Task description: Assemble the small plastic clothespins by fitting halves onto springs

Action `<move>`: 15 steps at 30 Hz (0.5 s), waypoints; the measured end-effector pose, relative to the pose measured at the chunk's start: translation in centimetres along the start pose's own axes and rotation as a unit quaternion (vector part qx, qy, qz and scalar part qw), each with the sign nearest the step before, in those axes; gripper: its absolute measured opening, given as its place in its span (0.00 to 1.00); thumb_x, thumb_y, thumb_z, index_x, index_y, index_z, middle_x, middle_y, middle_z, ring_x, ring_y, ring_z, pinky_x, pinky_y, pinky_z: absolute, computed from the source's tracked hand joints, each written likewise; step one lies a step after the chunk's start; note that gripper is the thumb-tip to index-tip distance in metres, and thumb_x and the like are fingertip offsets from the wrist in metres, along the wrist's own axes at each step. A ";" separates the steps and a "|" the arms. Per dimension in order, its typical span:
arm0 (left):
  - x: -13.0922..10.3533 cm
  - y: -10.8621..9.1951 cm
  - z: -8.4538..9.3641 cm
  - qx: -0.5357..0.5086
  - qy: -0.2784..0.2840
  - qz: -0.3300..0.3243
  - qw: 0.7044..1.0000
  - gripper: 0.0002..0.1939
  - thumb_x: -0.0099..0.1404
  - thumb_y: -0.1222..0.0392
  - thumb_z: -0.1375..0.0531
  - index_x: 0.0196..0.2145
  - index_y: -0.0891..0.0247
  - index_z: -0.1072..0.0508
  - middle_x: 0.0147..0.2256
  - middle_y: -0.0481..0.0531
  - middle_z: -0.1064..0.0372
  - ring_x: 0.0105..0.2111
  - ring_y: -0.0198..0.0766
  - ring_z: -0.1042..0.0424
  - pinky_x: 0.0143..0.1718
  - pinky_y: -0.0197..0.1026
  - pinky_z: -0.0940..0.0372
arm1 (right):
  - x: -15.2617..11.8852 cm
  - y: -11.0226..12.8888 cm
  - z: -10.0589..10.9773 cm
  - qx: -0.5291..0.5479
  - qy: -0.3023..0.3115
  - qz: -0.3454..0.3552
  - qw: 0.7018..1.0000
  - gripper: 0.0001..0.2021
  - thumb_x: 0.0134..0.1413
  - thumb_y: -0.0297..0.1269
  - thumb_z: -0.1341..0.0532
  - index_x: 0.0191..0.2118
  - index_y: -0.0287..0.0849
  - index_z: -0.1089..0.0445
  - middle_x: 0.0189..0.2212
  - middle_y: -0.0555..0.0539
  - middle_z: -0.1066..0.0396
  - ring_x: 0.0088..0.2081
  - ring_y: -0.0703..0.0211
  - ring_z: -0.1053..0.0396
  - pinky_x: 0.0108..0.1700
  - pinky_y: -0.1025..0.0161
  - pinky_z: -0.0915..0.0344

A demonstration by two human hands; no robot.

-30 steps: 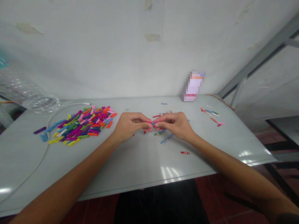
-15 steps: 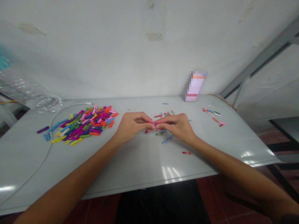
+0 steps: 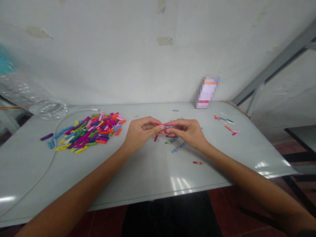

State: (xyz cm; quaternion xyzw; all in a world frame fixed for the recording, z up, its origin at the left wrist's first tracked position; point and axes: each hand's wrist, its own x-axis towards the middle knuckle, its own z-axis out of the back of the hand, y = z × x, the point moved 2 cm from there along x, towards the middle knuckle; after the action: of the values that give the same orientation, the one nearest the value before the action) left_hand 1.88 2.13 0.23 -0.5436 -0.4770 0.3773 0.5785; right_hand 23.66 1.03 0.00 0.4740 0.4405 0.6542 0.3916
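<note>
The left hand and right hand pinch a small, slim light-blue plastic piece, its visible length running left to right, ends hidden.

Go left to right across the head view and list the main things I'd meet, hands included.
Clear bottle → clip pile → left hand → right hand → pixelated item → scattered pieces at the table's right.
</note>
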 end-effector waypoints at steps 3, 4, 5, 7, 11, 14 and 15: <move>0.0 0.4 -0.1 -0.028 0.004 0.022 0.999 0.16 0.62 0.51 0.20 0.37 0.65 0.15 0.30 0.56 0.15 0.31 0.44 0.15 0.34 0.42 0.19 | 0.0 1.0 0.4 -0.147 -0.023 0.116 0.982 0.09 0.66 0.46 0.24 0.47 0.50 0.11 0.41 0.45 0.11 0.39 0.53 0.14 0.44 0.57 0.17; 0.0 0.5 -0.1 -0.040 0.007 0.031 0.999 0.15 0.63 0.52 0.20 0.37 0.65 0.15 0.30 0.56 0.15 0.30 0.43 0.15 0.34 0.41 0.20 | -0.1 1.3 0.4 -0.182 -0.028 0.153 0.971 0.08 0.67 0.44 0.25 0.47 0.50 0.11 0.41 0.45 0.11 0.39 0.53 0.14 0.45 0.58 0.18; 0.0 0.6 -0.2 -0.053 0.009 0.040 0.998 0.15 0.63 0.53 0.20 0.37 0.65 0.15 0.30 0.55 0.16 0.30 0.42 0.16 0.34 0.40 0.21 | -0.2 1.5 0.5 -0.205 -0.031 0.184 0.961 0.07 0.69 0.43 0.26 0.47 0.50 0.11 0.40 0.46 0.11 0.39 0.54 0.14 0.45 0.58 0.18; -0.1 0.7 -0.3 -0.074 0.013 0.054 0.996 0.13 0.63 0.54 0.20 0.37 0.65 0.15 0.29 0.55 0.16 0.29 0.40 0.17 0.33 0.38 0.23 | -0.3 1.7 0.4 -0.232 -0.029 0.228 0.945 0.06 0.71 0.42 0.27 0.47 0.49 0.12 0.40 0.46 0.11 0.39 0.54 0.15 0.44 0.58 0.19; -0.2 0.7 -0.5 -0.086 0.025 0.069 0.994 0.12 0.63 0.55 0.21 0.37 0.65 0.14 0.29 0.54 0.17 0.29 0.38 0.20 0.32 0.37 0.27 | -0.4 1.5 0.5 -0.280 -0.022 0.266 0.922 0.08 0.74 0.43 0.30 0.47 0.49 0.13 0.38 0.46 0.12 0.37 0.54 0.16 0.42 0.57 0.20; -0.2 0.7 -0.6 -0.084 0.038 0.072 0.993 0.12 0.64 0.54 0.21 0.37 0.65 0.14 0.29 0.54 0.17 0.29 0.37 0.21 0.32 0.37 0.27 | -0.4 1.4 0.7 -0.310 -0.012 0.280 0.909 0.09 0.75 0.42 0.32 0.47 0.49 0.13 0.37 0.47 0.12 0.36 0.54 0.16 0.43 0.57 0.19; -0.2 0.7 -0.6 -0.083 0.042 0.074 0.993 0.12 0.65 0.54 0.21 0.36 0.65 0.14 0.29 0.53 0.18 0.29 0.37 0.21 0.32 0.37 0.28 | -0.4 1.4 0.7 -0.319 -0.007 0.285 0.904 0.09 0.75 0.41 0.32 0.47 0.49 0.13 0.37 0.47 0.12 0.36 0.54 0.16 0.43 0.57 0.19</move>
State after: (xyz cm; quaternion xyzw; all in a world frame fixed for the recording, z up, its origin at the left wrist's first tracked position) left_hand 2.50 1.85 -0.47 -0.6388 -0.4400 0.3553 0.5217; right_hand 24.34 0.36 1.38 0.4337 0.0512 0.8400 0.3219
